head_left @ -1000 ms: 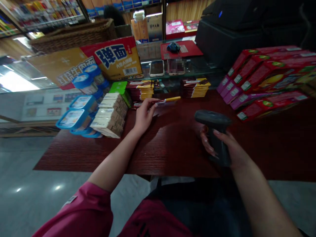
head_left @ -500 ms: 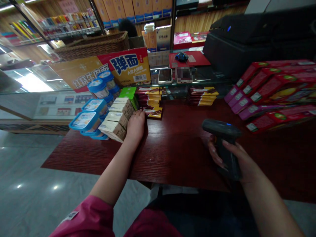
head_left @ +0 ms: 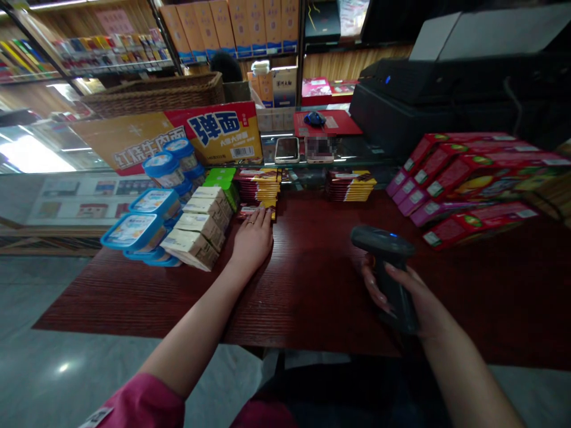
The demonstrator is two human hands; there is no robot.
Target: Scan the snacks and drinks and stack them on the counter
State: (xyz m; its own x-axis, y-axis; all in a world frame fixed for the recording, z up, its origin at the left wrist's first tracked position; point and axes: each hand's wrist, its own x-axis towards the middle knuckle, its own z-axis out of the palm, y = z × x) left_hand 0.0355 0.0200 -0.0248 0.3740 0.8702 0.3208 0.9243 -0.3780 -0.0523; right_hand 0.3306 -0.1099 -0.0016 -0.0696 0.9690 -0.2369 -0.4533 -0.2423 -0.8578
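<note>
My left hand (head_left: pixel 253 241) lies with fingers stretched out over the near end of a chocolate bar (head_left: pixel 244 210) in yellow and dark red wrapping. Just behind it rises a stack of matching chocolate bars (head_left: pixel 259 185). Left of the hand stand a green box (head_left: pixel 222 180) and a row of small beige cartons (head_left: pixel 196 229). A black barcode scanner (head_left: pixel 382 241) is gripped by its handle in my right hand (head_left: pixel 417 297), held above the table and pointing left. A second stack of chocolate bars (head_left: pixel 350 186) sits beyond the scanner.
Blue-lidded tubs (head_left: pixel 134 232) are stacked at the left of the dark red table (head_left: pixel 307 285). Red and purple boxes (head_left: pixel 473 172) lie at the right. Behind are a noodle carton (head_left: pixel 227 137), a wicker basket (head_left: pixel 151 94), two phones (head_left: pixel 286 150) and a mouse (head_left: pixel 314 119).
My left hand has moved from beside the beige cartons to the right, onto the front chocolate bar. The scanner stays in my right hand. The whole view has shifted slightly.
</note>
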